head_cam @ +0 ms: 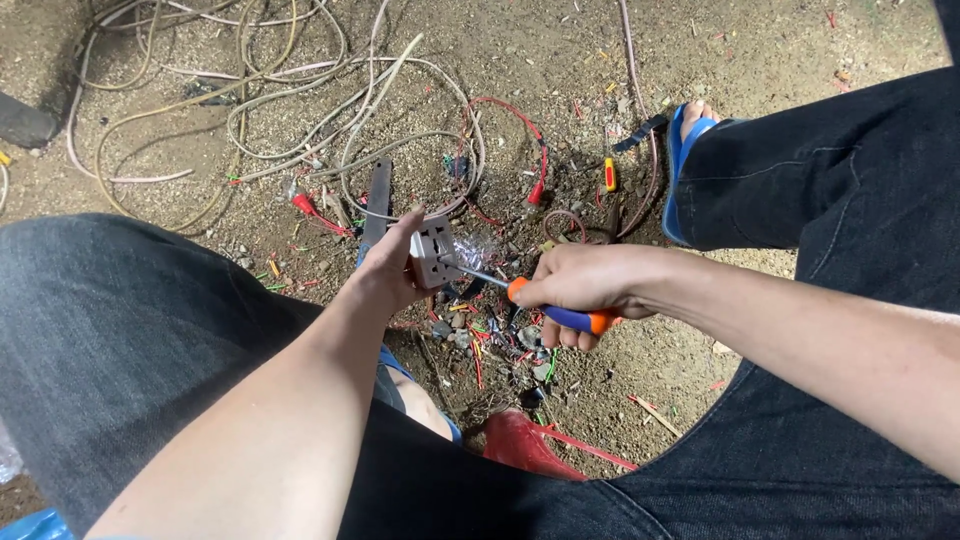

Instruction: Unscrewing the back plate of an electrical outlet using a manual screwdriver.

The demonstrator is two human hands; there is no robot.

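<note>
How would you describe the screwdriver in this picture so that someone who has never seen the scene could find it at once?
Start at the two forearms meeting over the dirt ground between the knees. The right hand grips the screwdriver, its thin metal shaft reaching to the grey socket block held in the left hand. Its orange and blue handle sets it apart from the loose wires around.

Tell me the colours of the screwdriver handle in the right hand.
The screwdriver handle in the right hand is orange and blue, seen in the head view.
</note>
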